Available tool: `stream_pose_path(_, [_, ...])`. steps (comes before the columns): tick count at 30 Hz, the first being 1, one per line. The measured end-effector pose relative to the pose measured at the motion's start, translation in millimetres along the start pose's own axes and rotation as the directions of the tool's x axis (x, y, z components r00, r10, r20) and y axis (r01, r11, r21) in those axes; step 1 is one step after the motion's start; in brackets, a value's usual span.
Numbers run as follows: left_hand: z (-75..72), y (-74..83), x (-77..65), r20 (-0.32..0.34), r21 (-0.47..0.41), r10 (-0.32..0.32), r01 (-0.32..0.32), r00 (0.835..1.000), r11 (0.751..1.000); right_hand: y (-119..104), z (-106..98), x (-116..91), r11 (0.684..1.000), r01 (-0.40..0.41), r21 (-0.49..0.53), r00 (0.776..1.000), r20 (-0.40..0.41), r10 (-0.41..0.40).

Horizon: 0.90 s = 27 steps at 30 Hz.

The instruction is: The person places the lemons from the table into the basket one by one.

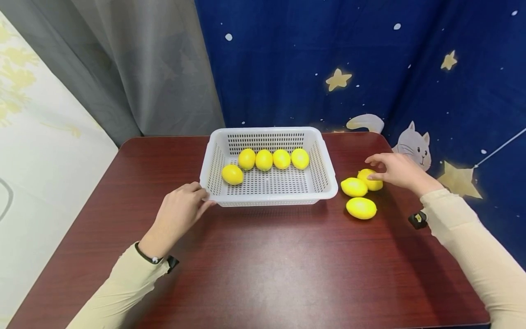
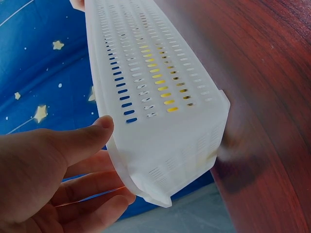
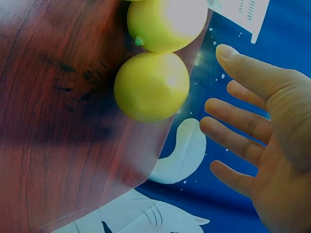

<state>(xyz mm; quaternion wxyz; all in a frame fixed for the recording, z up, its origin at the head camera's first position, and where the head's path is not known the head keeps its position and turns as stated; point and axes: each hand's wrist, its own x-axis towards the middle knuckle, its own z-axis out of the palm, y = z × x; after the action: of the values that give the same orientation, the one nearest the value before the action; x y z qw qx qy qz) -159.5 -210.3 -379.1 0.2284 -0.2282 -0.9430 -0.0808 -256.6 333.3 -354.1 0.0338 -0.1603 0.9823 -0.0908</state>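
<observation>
A white plastic basket (image 1: pixel 271 197) with slotted walls stands on the table and contains several lemons (image 1: pixel 264 160). Four of these form a row along the back; another lemon (image 1: pixel 232 174) lies nearer the left wall. My left hand (image 1: pixel 181 212) holds the basket's near left corner, thumb (image 2: pixel 103 127) on the near side of the rim and fingers round the left. To the right of the basket lie three lemons: one in front (image 1: pixel 361 208), one in the middle (image 1: pixel 354 187) and one behind (image 1: pixel 371 179). Over the rear lemon hovers my right hand (image 1: pixel 398 171), fingers spread and nothing held.
Dark red-brown wood makes up the tabletop (image 1: pixel 279 265). Behind its far edge hang a grey curtain (image 1: pixel 164 68) and a blue curtain (image 1: pixel 287 68) with stars and a cat. A white patterned surface (image 1: pixel 37 151) borders the left side.
</observation>
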Motion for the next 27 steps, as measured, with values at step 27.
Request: stream_pose_path(27, [-2.9,1.0,0.7,0.01,-0.005,-0.004,0.004,1.0,1.0,19.5,17.9,1.8,0.999,-0.049,0.007,0.996,0.073,0.049])
